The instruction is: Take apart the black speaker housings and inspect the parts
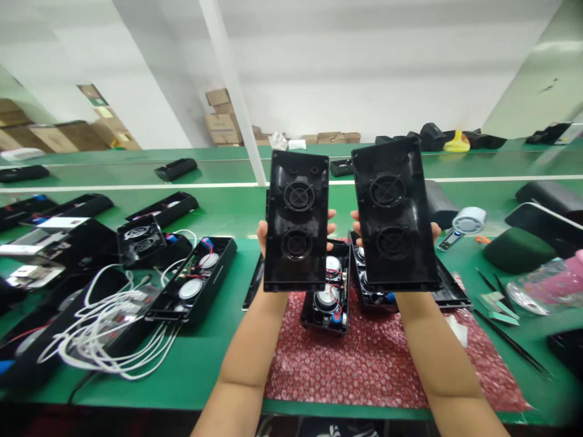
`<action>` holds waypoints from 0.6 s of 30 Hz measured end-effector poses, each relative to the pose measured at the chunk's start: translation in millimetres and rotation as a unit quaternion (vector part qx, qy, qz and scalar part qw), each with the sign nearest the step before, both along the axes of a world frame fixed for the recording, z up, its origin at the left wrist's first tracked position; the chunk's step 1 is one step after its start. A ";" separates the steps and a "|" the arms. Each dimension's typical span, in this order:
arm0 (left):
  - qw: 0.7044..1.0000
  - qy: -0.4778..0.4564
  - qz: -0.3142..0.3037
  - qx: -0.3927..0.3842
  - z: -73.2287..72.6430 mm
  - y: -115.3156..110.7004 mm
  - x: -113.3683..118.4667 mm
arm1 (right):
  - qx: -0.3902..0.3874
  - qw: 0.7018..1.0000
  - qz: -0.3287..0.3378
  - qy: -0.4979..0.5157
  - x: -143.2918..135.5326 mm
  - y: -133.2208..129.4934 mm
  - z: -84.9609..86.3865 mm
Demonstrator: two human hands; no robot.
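Each hand holds up a black plastic speaker cover with two round grilles. My left hand (263, 237) is wrapped round the left cover (298, 221), its fingertips showing at both edges. The right cover (395, 215) is gripped by my right hand (435, 230) in the same way, tilted slightly. Below and behind them, an open speaker housing (325, 297) with white-backed speakers and red wires rests on red bubble wrap (350, 364). A second open housing (371, 298) lies to its right, partly hidden by the right cover and forearm.
Left on the green bench (200, 370) are a coil of white cables (113, 340) and another open housing (200, 276). At right lie a small handheld fan (469, 221), tweezers (514, 346) and a pink bottle (553, 282). Cardboard boxes (223, 124) stand beyond.
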State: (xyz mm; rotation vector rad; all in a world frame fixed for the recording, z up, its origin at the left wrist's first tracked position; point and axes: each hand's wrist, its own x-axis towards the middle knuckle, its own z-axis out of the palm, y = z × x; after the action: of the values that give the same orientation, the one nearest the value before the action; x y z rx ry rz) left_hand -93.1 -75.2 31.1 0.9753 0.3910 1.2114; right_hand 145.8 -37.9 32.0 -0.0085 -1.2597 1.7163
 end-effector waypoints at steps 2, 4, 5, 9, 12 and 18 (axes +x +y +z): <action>0.999 0.034 -0.017 -0.012 0.5 0.6 1.1 | -0.009 0.997 -0.054 -0.053 -3.9 -1.1 -0.6; 0.999 0.050 -0.020 -0.004 1.3 0.8 3.5 | 0.001 0.992 -0.088 -0.092 -6.4 -1.3 -1.3; 0.999 0.051 -0.016 0.006 1.7 0.7 4.8 | 0.013 0.990 -0.093 -0.109 -7.0 -1.0 -1.7; 0.999 0.048 -0.011 0.016 1.8 0.2 7.7 | 0.072 0.978 -0.099 -0.170 -7.3 0.7 -4.8; 0.998 0.056 -0.018 0.003 -1.5 1.3 5.3 | 0.066 0.980 -0.094 -0.162 -8.6 1.5 -7.0; 0.998 0.064 -0.007 -0.022 -6.5 8.9 -0.9 | -0.032 0.991 -0.069 -0.112 -12.2 1.8 -8.4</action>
State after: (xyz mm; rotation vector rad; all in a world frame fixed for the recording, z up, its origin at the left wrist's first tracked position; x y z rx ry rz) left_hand -94.0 -66.3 24.6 1.0192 0.5099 1.1271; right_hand 133.7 -36.1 23.6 -0.3287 -1.3332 1.6682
